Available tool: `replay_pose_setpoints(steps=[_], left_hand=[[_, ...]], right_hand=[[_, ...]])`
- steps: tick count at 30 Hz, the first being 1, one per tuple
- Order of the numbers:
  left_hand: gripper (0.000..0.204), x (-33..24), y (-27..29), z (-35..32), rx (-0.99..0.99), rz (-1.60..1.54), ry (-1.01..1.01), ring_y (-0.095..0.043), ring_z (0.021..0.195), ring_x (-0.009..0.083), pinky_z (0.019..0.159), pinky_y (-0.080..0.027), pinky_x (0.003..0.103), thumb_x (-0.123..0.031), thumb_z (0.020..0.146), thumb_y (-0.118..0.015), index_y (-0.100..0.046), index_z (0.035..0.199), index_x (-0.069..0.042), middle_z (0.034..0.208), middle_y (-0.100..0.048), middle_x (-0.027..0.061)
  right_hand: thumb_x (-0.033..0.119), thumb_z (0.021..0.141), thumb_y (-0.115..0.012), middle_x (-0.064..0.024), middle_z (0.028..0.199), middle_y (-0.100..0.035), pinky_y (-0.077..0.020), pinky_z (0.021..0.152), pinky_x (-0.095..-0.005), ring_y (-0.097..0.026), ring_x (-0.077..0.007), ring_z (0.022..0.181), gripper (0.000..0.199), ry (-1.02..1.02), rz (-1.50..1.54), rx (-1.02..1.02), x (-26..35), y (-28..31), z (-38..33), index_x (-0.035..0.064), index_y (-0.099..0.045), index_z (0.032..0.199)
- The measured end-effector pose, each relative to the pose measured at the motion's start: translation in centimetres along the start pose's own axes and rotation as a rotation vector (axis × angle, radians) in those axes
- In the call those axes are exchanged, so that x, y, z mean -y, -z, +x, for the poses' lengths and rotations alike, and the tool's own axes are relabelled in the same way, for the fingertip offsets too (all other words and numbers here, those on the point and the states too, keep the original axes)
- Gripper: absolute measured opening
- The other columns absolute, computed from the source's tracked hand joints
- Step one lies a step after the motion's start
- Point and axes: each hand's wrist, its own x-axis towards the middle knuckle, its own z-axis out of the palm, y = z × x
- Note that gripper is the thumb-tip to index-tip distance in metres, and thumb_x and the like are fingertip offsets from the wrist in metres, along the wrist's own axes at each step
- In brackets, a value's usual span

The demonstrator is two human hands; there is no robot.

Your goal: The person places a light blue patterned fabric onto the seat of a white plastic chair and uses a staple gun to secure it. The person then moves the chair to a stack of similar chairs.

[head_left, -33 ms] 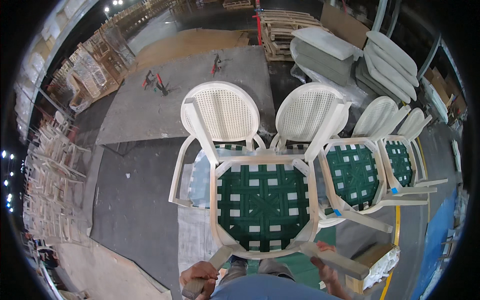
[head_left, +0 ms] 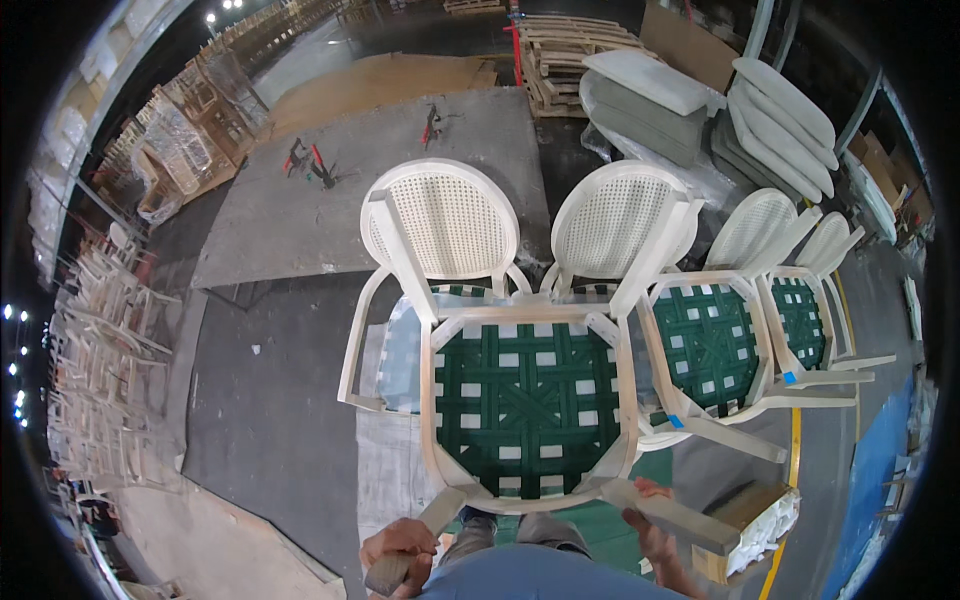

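Observation:
An upturned chair is right in front of me, the underside of its seat facing up with green woven webbing across it. Two of its legs point toward me and two away. My left hand is closed round the end of the near left chair leg. Around the near right chair leg my right hand is closed, thumb on the near side and fingertips showing beyond. Beneath and behind it, a white chair with a round cane back is partly hidden by the upturned one.
More upturned chairs with green webbing stand at the right. A grey-topped table with clamps lies beyond. Stacked cushions and pallets are at the back. An open box sits by my right hand; chair frames pile up far left.

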Motion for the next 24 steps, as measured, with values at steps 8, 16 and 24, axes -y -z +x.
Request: replay_pose_setpoints(steps=[8,16,24], left_hand=[[0.019,-0.2,-0.2,2.2,0.003,-0.004,0.051,-0.060,0.064,0.0196,0.060,-0.048,0.032,-0.010,0.081,-0.071,-0.053,0.080,-0.003,0.070,-0.063,0.0116],[0.014,1.0,-1.0,3.1,-0.048,0.013,0.119,-0.060,0.066,0.0165,0.061,-0.046,0.029,-0.006,0.079,-0.068,-0.055,0.081,-0.002,0.071,-0.065,0.0094],[0.014,2.4,-1.0,2.8,-0.054,0.167,0.194,-0.056,0.064,0.0128,0.062,-0.044,0.027,-0.012,0.081,-0.070,-0.057,0.079,-0.005,0.074,-0.067,0.0064]], right_hand=[[0.009,0.070,-0.082,-0.0129,0.121,-0.054,-0.0450,0.098,-0.0408,-0.053,-0.0252,0.113,0.049,-0.038,0.075,-0.027,0.8,-0.9,2.4,0.0088,-0.048,0.106],[0.003,0.067,-0.077,-0.0125,0.120,-0.054,-0.0447,0.098,-0.0402,-0.053,-0.0239,0.112,0.048,-0.038,0.055,-0.005,-0.2,-0.6,4.6,0.0090,-0.049,0.105],[0.013,0.070,-0.081,-0.0110,0.115,-0.054,-0.0430,0.098,-0.0399,-0.053,-0.0233,0.110,0.047,-0.018,0.046,-0.005,-1.7,-0.8,5.3,0.0092,-0.048,0.104]])
